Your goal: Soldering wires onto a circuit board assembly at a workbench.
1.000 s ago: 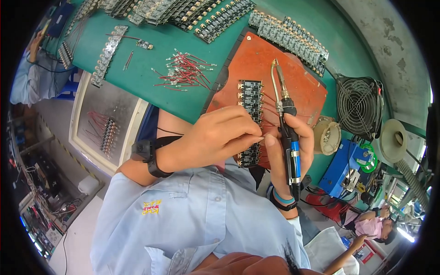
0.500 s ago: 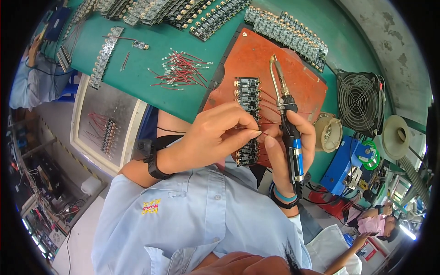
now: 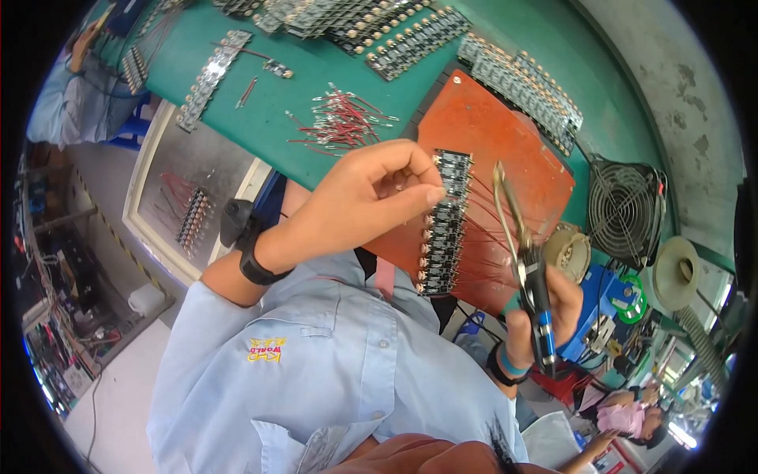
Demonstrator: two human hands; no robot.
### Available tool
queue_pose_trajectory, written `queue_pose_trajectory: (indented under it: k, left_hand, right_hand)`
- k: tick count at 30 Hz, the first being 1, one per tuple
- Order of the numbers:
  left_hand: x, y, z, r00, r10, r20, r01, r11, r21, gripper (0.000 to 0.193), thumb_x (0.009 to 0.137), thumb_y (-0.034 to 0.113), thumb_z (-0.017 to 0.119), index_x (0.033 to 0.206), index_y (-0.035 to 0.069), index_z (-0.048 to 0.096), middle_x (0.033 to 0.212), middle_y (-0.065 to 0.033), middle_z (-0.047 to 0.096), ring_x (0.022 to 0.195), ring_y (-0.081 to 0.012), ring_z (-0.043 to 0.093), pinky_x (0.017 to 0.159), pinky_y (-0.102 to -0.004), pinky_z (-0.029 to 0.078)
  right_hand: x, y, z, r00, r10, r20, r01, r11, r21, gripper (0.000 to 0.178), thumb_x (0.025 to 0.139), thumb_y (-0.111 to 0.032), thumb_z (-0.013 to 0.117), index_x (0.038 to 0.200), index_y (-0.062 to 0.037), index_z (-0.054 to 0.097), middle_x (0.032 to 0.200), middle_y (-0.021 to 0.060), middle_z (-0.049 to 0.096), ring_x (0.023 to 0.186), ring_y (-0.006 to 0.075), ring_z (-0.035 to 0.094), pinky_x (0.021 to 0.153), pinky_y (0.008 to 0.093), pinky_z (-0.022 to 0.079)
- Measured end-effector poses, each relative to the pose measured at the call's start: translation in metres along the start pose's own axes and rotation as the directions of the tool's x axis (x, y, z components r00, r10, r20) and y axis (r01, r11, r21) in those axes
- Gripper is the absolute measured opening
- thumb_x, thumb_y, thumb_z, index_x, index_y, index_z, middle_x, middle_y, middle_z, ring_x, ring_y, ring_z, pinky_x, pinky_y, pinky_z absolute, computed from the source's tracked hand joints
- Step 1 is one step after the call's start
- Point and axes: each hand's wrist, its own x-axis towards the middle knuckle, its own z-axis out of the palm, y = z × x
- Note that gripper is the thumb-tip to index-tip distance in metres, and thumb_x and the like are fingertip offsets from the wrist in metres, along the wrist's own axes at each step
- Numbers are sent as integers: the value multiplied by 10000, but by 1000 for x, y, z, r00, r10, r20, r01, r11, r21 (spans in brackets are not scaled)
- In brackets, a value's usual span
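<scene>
The thumb and index tips of the left hand [image 3: 367, 189] met the left edge of a long narrow black circuit-board strip with small gold-coloured parts [image 3: 442, 246], near its upper end. The bent fingers hid their own inner side, so I could not tell whether they were clamped on the strip, on something tiny, or on nothing. The fine parts of the strip were too small to make out, and the thin red wires [image 3: 483, 261] at its three o'clock side looked blurred. At eleven o'clock, the upper edge cut off the stacks of grey circuit boards [image 3: 316, 17].

The left forearm came from eight o'clock, with its palm turned down and the other fingers curled. The right hand [image 3: 562, 310], at four o'clock from the strip, was closed around a black pen-shaped soldering iron with a blue band [image 3: 534, 280], which partly covered the palm. The metal tip of the iron pointed to eleven o'clock, apart from the strip.

The strip lay on a worn orange-red flat board [image 3: 466, 118], and a loose heap of short red wires [image 3: 343, 122] lay at half past ten from it.
</scene>
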Motion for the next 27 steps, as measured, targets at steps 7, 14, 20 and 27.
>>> queue_pose_trajectory:
  k: [7, 14, 20, 27]
  left_hand:
    - [7, 8, -11, 987, -143, 72, 145, 989, -26, 144, 900, 144, 622, 814, 44, 565, 731, 43, 546, 612, -15, 489, 532, -182, 379]
    - [7, 12, -14, 976, -194, 97, 200, 978, -56, 105, 880, 107, 643, 855, 10, 612, 763, 39, 590, 669, -3, 481, 571, -179, 379]
    - [7, 12, -12, 974, -206, 92, 212, 975, -67, 108, 875, 107, 646, 840, 10, 611, 752, 38, 593, 655, -2, 475, 563, -179, 375]
    - [7, 11, -12, 967, -236, 99, 243, 968, -68, 106, 875, 110, 642, 842, 12, 615, 740, 36, 593, 633, -6, 479, 543, -182, 380]
  right_hand:
    - [5, -4, -22, 932, -202, 300, 262, 949, -174, 507, 721, -200, 808, 1092, 44, 564, 899, 205, 650, 800, 326, 640, 694, 423, 510]
    - [10, -4, -17, 911, -187, 368, 270, 944, -188, 506, 675, -148, 820, 1074, 47, 575, 872, 206, 647, 772, 333, 637, 683, 419, 509]
    - [10, -4, -18, 908, -153, 390, 244, 949, -197, 491, 667, -132, 822, 1062, 44, 588, 884, 204, 649, 778, 326, 637, 690, 418, 510]
    - [9, -3, -20, 899, -144, 414, 247, 947, -207, 513, 684, -148, 806, 1099, 42, 573, 898, 203, 648, 803, 324, 633, 716, 434, 501]
